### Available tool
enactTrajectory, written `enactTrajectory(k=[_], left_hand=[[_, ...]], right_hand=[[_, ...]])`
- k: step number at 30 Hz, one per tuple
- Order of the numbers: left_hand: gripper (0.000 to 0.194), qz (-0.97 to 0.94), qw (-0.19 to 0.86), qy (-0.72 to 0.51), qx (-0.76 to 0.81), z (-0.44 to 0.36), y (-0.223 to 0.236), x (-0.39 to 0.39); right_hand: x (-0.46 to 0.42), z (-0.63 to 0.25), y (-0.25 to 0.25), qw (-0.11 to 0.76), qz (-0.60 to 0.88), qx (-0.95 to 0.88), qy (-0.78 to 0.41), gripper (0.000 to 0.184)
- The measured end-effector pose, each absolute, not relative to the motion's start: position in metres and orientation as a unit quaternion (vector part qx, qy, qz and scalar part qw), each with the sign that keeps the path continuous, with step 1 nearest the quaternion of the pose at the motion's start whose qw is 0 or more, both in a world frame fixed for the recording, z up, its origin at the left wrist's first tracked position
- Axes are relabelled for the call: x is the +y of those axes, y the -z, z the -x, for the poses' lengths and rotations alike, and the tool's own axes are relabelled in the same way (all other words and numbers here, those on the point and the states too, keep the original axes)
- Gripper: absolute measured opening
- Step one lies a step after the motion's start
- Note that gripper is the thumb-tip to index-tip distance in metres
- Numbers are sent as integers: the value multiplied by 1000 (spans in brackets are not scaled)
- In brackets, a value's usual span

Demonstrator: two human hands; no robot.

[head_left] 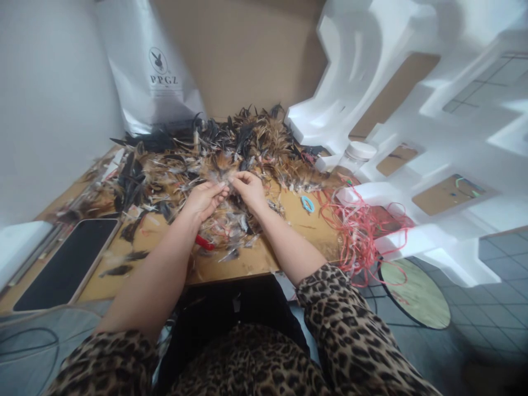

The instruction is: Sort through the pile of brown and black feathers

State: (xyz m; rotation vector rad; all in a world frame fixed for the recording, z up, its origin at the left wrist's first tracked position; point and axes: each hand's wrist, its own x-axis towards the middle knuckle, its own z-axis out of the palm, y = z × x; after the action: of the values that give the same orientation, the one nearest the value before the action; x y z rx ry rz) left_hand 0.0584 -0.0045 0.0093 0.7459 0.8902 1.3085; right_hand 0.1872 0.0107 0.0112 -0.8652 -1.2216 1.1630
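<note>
My left hand (206, 199) is closed in a pinch, thumb against the fingers, over the middle of the wooden table. Just right of it, my right hand (249, 190) pinches with thumb and forefinger, the two sets of fingertips nearly meeting. Between them is a small tuft of brown and grey feathers (221, 166), fanning away from the fingertips; its lower end is blurred. Loose brown and grey feathers (231, 223) are scattered under my hands. A red object (204, 242) lies below my left wrist, its kind unclear.
A heap of brown and black feathers (264, 132) covers the table's back. A phone (68, 264) lies left. To the right are a blue ring (307, 204), tangled pink string (358, 236), a white-lidded jar (357, 157) and white foam packing (391, 115). A printed bag (160, 99) stands behind.
</note>
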Motion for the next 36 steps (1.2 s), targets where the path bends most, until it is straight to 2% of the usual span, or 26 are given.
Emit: enactTrajectory(k=[4,12,18,24,28,36], left_hand=[[8,-353,613,-584,399,-59,-9,-5],[15,-438,564,-547,436,-59,-7,-7],[13,-503,523,-516,455,-52,-7,-5],[12,-560,488,-469,478,-52,-7,-6],[14,-560,495,-477,463,-53,-3,-5],[17,-552,491,-507,445,-55,-1,-3]], right_hand=[[10,-189,-11,531,365,-537,-544,32],[14,-192,-12,538,358,-520,-559,30],[15,-199,-13,501,349,-613,-501,26],[16,-203,-15,453,410,-678,-409,30],[18,-202,-12,464,428,-670,-392,32],[19,-198,-9,516,418,-613,-429,40]])
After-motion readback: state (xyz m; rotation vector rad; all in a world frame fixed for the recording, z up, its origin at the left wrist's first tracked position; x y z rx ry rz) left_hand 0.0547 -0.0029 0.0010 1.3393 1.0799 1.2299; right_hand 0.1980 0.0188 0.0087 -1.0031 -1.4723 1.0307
